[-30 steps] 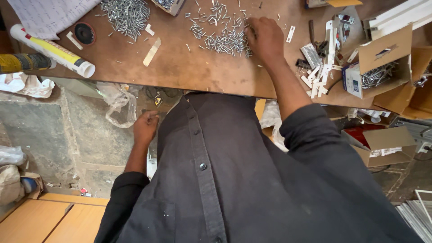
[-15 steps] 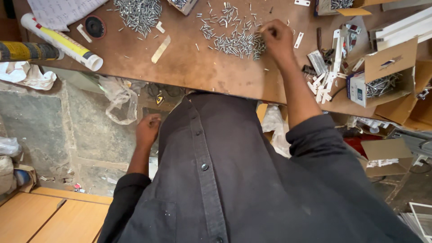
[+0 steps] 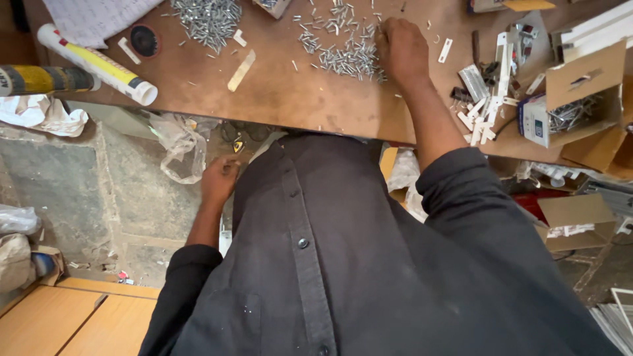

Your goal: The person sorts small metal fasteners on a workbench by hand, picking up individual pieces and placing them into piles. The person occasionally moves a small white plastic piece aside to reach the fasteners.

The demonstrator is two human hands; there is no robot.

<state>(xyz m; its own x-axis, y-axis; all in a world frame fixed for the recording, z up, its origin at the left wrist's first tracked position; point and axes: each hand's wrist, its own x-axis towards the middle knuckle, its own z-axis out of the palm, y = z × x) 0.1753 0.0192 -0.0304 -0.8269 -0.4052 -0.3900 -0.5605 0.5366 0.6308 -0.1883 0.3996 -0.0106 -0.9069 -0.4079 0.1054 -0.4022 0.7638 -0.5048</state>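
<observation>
My right hand [image 3: 402, 47] rests fingers-down on the brown workbench [image 3: 297, 99], its fingertips touching a scattered pile of small silver metal pins [image 3: 339, 49]. What it holds, if anything, is hidden under the fingers. My left hand [image 3: 219, 179] hangs below the bench edge at my side, fingers curled shut, next to my dark shirt [image 3: 343, 264]. A second heap of silver pins [image 3: 206, 20] lies further left on the bench.
A white and yellow sealant tube [image 3: 99, 62], a black round lid [image 3: 144, 39] and a paper sheet [image 3: 99, 12] sit at the left. Open cardboard boxes of metal parts [image 3: 570, 99] and white plastic pieces [image 3: 484, 112] crowd the right. Plastic bags [image 3: 178, 145] lie on the floor.
My right hand stays on the pin pile, shifting slightly among the pins. My left hand stays low at my side. The view has tilted a little.
</observation>
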